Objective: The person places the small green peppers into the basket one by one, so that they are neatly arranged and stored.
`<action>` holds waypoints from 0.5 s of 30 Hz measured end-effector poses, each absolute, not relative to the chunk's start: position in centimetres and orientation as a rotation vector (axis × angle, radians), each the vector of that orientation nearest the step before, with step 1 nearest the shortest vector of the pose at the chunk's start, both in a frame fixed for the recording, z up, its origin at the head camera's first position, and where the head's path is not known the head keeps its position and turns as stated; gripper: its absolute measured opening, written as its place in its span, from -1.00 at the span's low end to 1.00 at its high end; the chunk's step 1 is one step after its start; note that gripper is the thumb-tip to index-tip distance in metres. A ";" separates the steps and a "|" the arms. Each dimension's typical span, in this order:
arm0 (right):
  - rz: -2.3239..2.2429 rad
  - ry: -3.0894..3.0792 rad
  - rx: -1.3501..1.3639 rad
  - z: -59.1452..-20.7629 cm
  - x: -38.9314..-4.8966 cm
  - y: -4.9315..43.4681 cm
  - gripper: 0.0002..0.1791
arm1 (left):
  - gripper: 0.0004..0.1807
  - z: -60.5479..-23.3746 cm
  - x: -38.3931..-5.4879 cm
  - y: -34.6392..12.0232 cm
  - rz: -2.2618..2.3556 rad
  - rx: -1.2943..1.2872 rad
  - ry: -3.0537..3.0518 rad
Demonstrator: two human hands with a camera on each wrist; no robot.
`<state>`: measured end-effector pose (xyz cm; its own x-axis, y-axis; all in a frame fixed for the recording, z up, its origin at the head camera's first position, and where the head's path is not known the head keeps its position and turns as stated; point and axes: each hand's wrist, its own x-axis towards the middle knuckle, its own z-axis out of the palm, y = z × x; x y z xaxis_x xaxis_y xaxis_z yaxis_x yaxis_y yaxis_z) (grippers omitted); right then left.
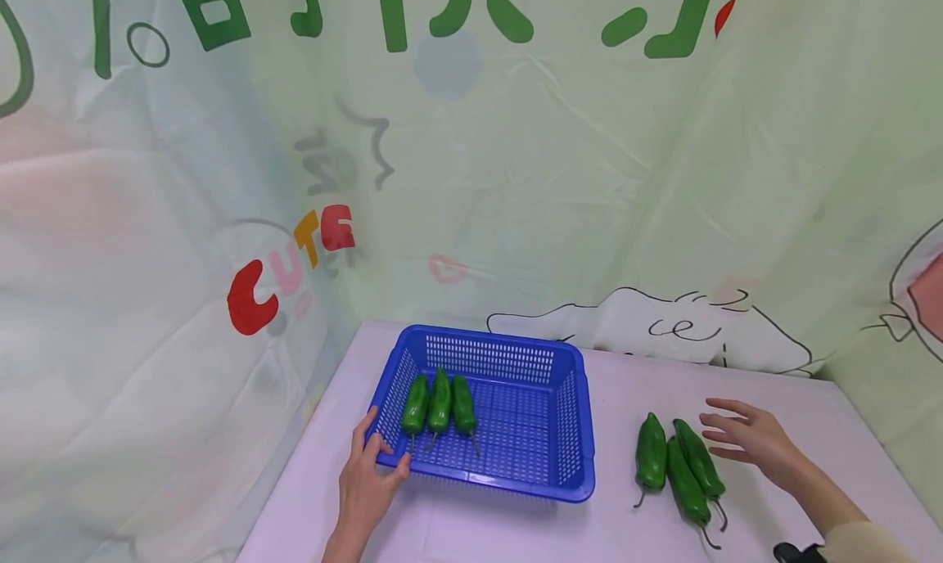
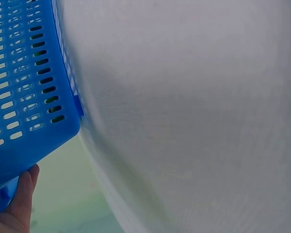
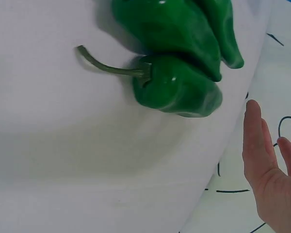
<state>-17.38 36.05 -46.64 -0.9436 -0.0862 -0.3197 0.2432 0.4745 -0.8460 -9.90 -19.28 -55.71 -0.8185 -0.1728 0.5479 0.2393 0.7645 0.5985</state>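
Observation:
My left hand [image 1: 366,479] holds the front left corner of a blue plastic basket [image 1: 508,485], fingers over its rim and thumb by the front edge. Inside, along the left side, three green peppers [image 1: 439,401] lie side by side with their stems toward me. Right of the basket, three more green peppers [image 1: 651,454] lie close together on the table. My right hand [image 1: 759,442] is beside this group with nothing in it, its fingers extended and spread. In the right wrist view that hand [image 3: 274,179] shows apart from the nearest pepper [image 3: 177,87].
The white table [image 1: 611,538] meets a printed cloth backdrop [image 1: 575,178] behind the basket and on both sides. A dark object [image 1: 799,553] sits at my right wrist by the sleeve [image 1: 865,542].

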 end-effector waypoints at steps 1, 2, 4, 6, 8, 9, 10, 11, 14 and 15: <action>-1.462 2.402 0.144 -46.9 -17.3 36.2 -0.20 | -0.63 -55.7 -9.9 -19.3 -0.912 -0.047 -2.364; -1.468 2.396 0.149 -47.1 -17.3 36.3 -0.20 | -0.63 -55.7 -9.9 -19.3 -0.913 -0.044 -2.370; -1.488 2.377 0.167 -47.7 -17.2 36.5 -0.19 | -0.63 -55.8 -9.9 -19.4 -0.918 -0.038 -2.381; -1.495 2.363 0.195 -48.2 -17.3 36.7 -0.17 | -0.63 -55.9 -9.9 -19.4 -0.923 -0.033 -2.391; -1.483 2.352 0.222 -48.6 -17.3 36.8 -0.16 | -0.63 -56.1 -10.0 -19.5 -0.929 -0.031 -2.391; -1.472 2.349 0.233 -48.8 -17.3 36.8 -0.15 | -0.63 -56.1 -10.0 -19.5 -0.932 -0.033 -2.387; -1.460 2.347 0.243 -49.0 -17.3 36.8 -0.15 | -0.63 -56.1 -10.0 -19.5 -0.936 -0.034 -2.385; -1.455 2.346 0.250 -49.1 -17.3 36.7 -0.16 | -0.63 -56.2 -10.0 -19.5 -0.937 -0.036 -2.384; -1.442 2.351 0.257 -49.4 -17.3 36.4 -0.19 | -0.63 -56.2 -10.1 -19.5 -0.938 -0.041 -2.378; -1.443 2.352 0.257 -49.4 -17.2 36.2 -0.20 | -0.63 -56.1 -10.1 -19.5 -0.938 -0.043 -2.379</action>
<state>-17.25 36.22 -49.43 -0.9156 -0.0361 -0.4005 0.3407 0.4598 -0.8201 -10.09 -19.51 -56.13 -0.8336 -0.1738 0.5244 0.2307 0.7530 0.6163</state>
